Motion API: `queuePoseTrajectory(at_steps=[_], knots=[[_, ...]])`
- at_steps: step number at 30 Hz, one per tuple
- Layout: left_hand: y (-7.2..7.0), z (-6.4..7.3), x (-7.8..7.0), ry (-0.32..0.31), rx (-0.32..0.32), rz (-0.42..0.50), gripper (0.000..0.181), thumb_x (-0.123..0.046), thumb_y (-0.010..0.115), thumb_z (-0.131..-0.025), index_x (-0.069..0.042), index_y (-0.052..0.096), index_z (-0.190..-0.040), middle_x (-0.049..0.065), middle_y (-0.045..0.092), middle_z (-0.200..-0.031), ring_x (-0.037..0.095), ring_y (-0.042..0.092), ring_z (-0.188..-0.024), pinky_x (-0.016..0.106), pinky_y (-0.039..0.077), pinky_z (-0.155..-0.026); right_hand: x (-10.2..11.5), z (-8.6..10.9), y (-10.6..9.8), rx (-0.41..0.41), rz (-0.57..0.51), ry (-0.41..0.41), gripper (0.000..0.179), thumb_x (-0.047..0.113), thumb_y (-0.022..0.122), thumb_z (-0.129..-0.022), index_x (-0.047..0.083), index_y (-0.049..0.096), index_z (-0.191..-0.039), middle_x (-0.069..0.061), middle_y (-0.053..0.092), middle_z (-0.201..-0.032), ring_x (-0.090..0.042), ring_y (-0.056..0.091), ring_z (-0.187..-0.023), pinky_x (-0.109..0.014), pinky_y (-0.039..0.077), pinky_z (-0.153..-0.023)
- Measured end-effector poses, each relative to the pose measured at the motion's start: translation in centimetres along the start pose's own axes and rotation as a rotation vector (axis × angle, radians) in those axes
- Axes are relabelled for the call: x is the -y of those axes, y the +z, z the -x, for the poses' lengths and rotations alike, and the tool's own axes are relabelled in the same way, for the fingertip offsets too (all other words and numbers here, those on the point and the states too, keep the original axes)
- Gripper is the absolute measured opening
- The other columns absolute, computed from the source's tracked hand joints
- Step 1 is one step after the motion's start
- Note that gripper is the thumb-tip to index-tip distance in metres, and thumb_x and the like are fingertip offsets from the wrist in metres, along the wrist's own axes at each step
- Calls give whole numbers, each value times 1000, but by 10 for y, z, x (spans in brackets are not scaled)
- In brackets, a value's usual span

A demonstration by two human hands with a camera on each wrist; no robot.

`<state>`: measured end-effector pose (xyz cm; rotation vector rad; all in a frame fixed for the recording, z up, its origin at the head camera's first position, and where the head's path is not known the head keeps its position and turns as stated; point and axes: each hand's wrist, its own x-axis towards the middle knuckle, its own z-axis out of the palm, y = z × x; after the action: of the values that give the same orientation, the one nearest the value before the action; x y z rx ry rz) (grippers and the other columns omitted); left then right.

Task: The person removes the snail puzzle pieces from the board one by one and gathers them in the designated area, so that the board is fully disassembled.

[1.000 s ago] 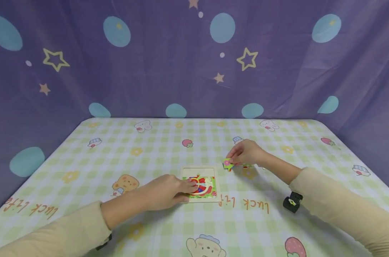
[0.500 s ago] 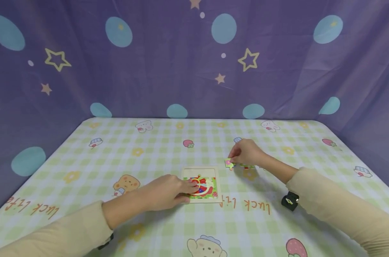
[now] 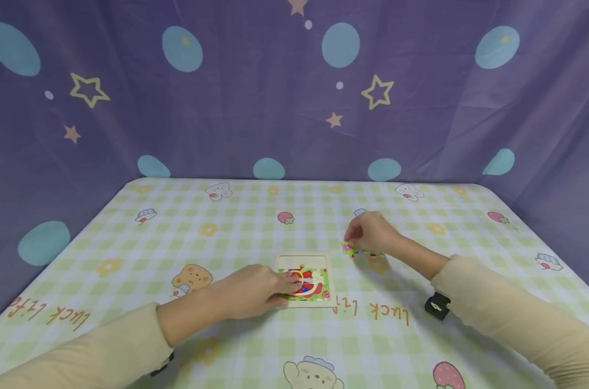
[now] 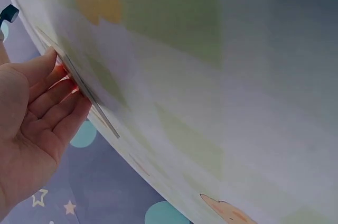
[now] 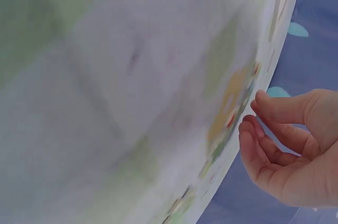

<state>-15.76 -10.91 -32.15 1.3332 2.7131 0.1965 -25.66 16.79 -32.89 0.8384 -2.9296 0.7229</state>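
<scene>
In the head view a square wooden puzzle board (image 3: 329,281) lies at the middle of the table. Red, green and yellow pieces fill its near part, and its far strip is bare pale wood. My left hand (image 3: 255,289) reaches in from the left. Its fingers, extended, rest on the picture and its thumb touches the board's near left corner; in the left wrist view the board (image 4: 97,102) appears edge-on. To the right of the board, my right hand (image 3: 374,229) pinches a green puzzle piece (image 3: 347,248) with a pink flower, low over the table. The fingertips partly hide it.
More puzzle pieces (image 3: 374,253) lie just under and beside my right hand, partly covered by it. A checked tablecloth (image 3: 245,216) with printed figures covers the table. Purple curtain cloth (image 3: 275,129) hangs behind its far edge.
The piece in my right fingers has turned slightly, and its tilt looks different. My left hand keeps its place on the board. The view has shifted slightly.
</scene>
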Motion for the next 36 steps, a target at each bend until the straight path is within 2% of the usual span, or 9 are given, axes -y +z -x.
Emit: queuePoseTrajectory(at_steps=[4,12,16,21,25,32,36], knots=[[1,0,1,2,-5,20,36,-23,66,-91,-10,65,-125,3,64,-129,16,63,-118,35,54,-97,11,0,2,-18,-24,-44,6,1,78,-74,3,73,-77,-7,73,-72,-8,60,-63,-19,51,-60],[1,-1,1,-11,-13,32,36,-24,66,-91,-11,65,-125,1,68,-124,16,66,-114,34,55,-95,35,3,11,105,-65,-101,7,8,79,-77,7,74,-80,-2,75,-78,-7,66,-72,-20,55,-70],[1,-1,1,-13,-14,33,36,-24,66,-91,-12,66,-125,1,69,-122,16,66,-114,33,56,-94,43,5,16,165,-88,-134,8,12,80,-77,8,74,-81,-1,74,-78,-4,64,-70,-16,53,-67],[1,-1,1,-17,-6,29,36,-25,65,-91,-12,65,-125,0,68,-124,17,65,-115,34,55,-95,53,7,19,234,-117,-103,13,17,82,-75,9,73,-79,1,72,-73,0,57,-64,-14,50,-62],[1,-1,1,-26,-2,26,37,-25,65,-91,-12,65,-126,1,67,-125,17,65,-115,35,55,-95,58,6,20,255,-110,-73,15,17,84,-73,9,72,-77,2,70,-71,-1,55,-61,-13,49,-60],[1,-1,1,-42,5,35,38,-25,65,-91,-13,64,-127,1,67,-125,17,65,-115,35,56,-93,62,1,21,311,-119,31,17,16,85,-72,9,70,-76,2,67,-72,-5,54,-63,-16,48,-61],[1,-1,2,-41,2,40,38,-25,66,-91,-13,64,-127,2,67,-124,18,66,-114,35,56,-93,63,0,20,332,-117,50,18,15,84,-72,8,69,-77,1,67,-74,-6,55,-65,-16,48,-62]])
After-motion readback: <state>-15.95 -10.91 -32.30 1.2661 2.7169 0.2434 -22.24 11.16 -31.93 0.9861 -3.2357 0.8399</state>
